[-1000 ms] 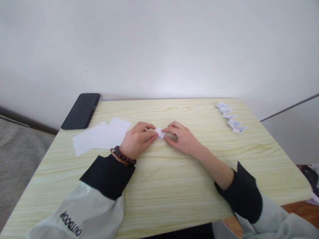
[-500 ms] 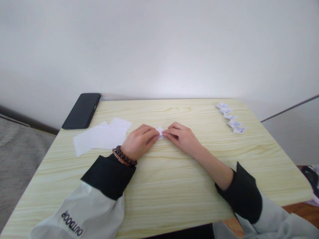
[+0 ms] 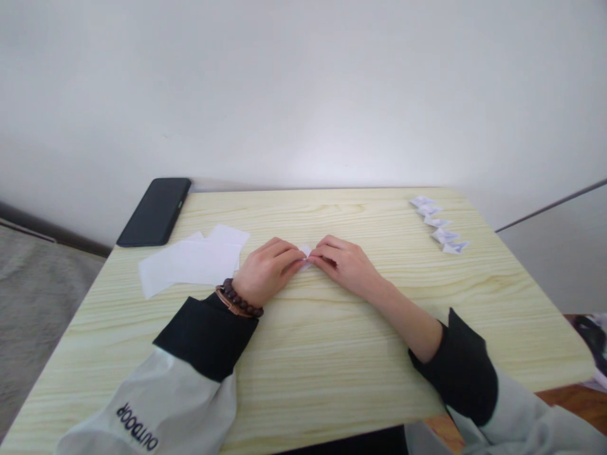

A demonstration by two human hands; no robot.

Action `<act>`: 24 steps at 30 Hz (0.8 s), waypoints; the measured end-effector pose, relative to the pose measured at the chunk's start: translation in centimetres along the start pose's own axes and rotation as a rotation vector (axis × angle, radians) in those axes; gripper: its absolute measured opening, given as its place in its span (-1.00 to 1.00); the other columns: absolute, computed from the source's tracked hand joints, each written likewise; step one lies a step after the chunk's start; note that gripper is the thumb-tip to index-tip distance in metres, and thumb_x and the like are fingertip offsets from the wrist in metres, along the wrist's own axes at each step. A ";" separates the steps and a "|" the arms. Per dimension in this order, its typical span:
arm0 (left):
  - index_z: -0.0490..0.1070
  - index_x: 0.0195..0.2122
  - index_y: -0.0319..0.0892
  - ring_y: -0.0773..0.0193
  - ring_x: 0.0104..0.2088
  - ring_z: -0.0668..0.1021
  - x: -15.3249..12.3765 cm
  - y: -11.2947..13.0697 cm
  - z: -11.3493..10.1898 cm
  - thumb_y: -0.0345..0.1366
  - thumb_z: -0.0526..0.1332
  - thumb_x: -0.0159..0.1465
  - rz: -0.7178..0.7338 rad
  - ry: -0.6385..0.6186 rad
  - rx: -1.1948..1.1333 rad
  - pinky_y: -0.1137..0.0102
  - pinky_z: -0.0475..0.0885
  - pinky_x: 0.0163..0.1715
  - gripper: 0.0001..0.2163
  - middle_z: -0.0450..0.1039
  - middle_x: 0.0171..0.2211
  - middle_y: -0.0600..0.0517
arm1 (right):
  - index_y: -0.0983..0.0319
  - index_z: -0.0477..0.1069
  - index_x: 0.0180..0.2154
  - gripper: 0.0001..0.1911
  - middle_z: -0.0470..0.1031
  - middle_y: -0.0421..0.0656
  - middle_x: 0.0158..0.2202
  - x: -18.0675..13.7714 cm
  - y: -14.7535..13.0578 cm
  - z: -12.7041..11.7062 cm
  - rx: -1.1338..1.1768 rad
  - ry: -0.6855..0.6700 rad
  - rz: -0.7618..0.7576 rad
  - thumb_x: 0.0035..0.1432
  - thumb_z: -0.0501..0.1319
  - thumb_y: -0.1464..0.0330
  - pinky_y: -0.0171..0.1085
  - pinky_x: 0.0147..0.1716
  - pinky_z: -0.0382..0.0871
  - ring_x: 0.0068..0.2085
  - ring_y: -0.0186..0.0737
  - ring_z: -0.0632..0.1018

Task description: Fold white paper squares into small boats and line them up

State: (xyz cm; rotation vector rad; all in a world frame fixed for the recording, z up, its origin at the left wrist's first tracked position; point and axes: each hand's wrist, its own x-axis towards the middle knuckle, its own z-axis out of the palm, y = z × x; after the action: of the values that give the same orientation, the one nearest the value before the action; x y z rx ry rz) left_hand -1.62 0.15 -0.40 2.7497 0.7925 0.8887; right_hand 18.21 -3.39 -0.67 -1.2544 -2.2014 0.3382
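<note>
Between my two hands, over the middle of the table, is a small folded piece of white paper [image 3: 306, 251]. My left hand [image 3: 270, 268] pinches its left side between thumb and fingers. From the other side, my right hand [image 3: 346, 264] pinches its right edge. The fingertips of both hands nearly meet and cover most of the paper, so its exact shape is hidden. A beaded bracelet [image 3: 238, 301] circles my left wrist. Just left of that hand lie several flat white paper sheets [image 3: 194, 260], overlapping one another.
Several small folded paper boats [image 3: 444, 236] stand in a slanting row at the back right of the wood-grain table [image 3: 327, 354]. A black tablet or large phone [image 3: 155, 212] lies at the back left corner. A white wall [image 3: 303, 95] rises behind the table.
My fingertips have drawn closer together on the folded paper, and less of it shows between them. The sheets, the paper boats and the black device lie as before.
</note>
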 end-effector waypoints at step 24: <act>0.50 -0.24 -0.21 0.30 -0.43 0.51 0.1 0.4 0.2 -0.22 0.15 0.23 -0.353 -0.002 -0.113 0.41 0.42 -0.37 -0.79 0.52 -0.41 0.02 | 0.24 0.42 -0.30 -0.84 0.43 -0.18 -0.40 0.2 -0.5 0.3 0.106 0.076 0.203 0.20 0.12 0.32 -0.35 -0.39 0.27 -0.42 -0.34 0.41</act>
State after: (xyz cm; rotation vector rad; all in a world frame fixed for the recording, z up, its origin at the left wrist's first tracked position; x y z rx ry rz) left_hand -1.22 -0.15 -0.34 2.4073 1.1425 0.8272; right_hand 17.56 -3.47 -0.62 -1.4107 -1.9713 0.4731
